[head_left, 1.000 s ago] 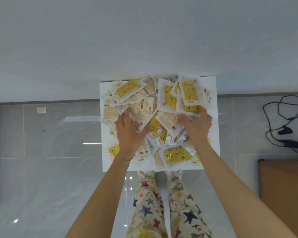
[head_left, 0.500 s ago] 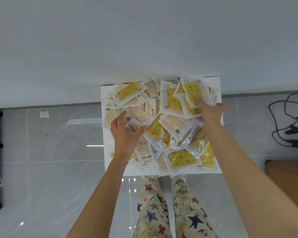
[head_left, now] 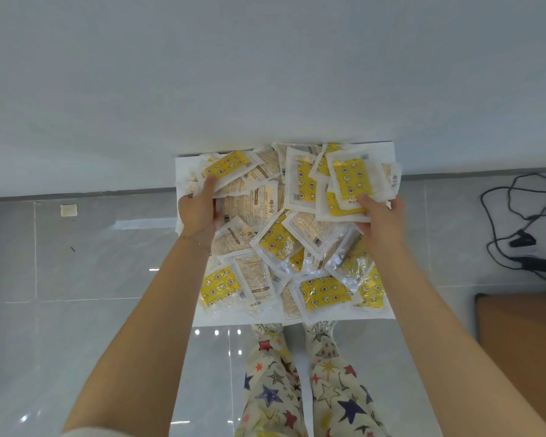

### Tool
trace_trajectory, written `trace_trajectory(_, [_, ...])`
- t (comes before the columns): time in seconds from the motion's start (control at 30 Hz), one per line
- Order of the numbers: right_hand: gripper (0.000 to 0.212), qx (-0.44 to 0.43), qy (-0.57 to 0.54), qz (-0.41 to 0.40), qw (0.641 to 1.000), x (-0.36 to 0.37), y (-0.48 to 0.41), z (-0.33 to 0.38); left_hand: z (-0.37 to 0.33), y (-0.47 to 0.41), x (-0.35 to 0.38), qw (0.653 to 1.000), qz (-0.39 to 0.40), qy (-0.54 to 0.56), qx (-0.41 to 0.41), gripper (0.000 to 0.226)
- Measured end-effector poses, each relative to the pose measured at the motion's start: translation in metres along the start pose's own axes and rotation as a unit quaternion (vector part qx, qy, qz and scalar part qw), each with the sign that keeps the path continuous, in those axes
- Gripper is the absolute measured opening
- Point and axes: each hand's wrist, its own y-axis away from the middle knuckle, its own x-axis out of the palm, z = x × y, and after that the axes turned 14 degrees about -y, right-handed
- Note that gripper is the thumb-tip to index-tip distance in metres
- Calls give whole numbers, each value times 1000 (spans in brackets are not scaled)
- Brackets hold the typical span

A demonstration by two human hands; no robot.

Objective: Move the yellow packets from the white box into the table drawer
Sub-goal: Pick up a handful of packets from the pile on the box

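A heap of yellow packets (head_left: 323, 293) in clear wrappers fills a white drawer (head_left: 234, 321) that sticks out from under the white table top (head_left: 265, 74). Some packets lie yellow side up, others show a pale printed back. My left hand (head_left: 197, 212) is at the drawer's far left, its fingers curled over a yellow packet (head_left: 229, 165) there. At the far right, my right hand (head_left: 383, 220) pinches the near edge of a small stack topped by a yellow packet (head_left: 350, 181). No white box is in view.
Grey floor tiles lie all around. Black cables and a power adapter (head_left: 533, 263) are on the floor at the right, with a brown wooden surface (head_left: 524, 342) nearer to me. My legs in star-print trousers (head_left: 297, 389) stand just below the drawer.
Both hands moved from the middle of the heap toward the far corners, left hand to the far left, right hand to the far right. The packets in the middle are now uncovered.
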Motion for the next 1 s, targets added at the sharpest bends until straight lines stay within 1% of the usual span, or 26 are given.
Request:
trace_trajectory(0.07, [47,10,0,19,1000,-6,10,-1,-5,-2,1,999,-11,-39,33,17])
trace_trajectory(0.1, [45,19,-3,29,999,-8,16,-1,-6,-3,1,998,-17,-41,50,13])
trace_trajectory(0.2, [48,59,-39,74,995,-16,32,-5,-7,4,-2,997,-16,11,78,21])
trace_trajectory(0.27, [52,84,-59,104,989,-19,42,-10,-4,13,-8,995,-24,31,93,19])
trace_trajectory(0.37, [55,102,-60,121,986,-18,56,-13,6,24,-22,993,2,82,88,24])
trace_trajectory(0.43, [56,101,-47,126,986,-16,62,-14,15,28,-31,991,38,102,72,35])
trace_trajectory(0.47, [56,100,-39,129,986,-16,64,-15,20,30,-34,991,52,102,67,35])
trace_trajectory(0.5, [56,100,-31,131,986,-16,67,-15,24,32,-36,992,54,94,67,30])
trace_trajectory(0.57, [55,98,-16,138,985,-17,71,-17,31,37,-38,993,37,80,79,16])
trace_trajectory(0.6, [55,97,-10,141,985,-17,74,-19,33,38,-39,993,28,78,85,12])
trace_trajectory(0.77, [52,56,69,141,986,-15,85,-26,39,49,-48,993,19,84,80,15])
trace_trajectory(0.9, [50,14,119,157,980,-8,98,-25,40,69,-59,990,-49,70,113,13])
trace_trajectory(1.0, [48,8,136,176,975,1,112,-18,41,87,-71,987,-68,86,116,13])
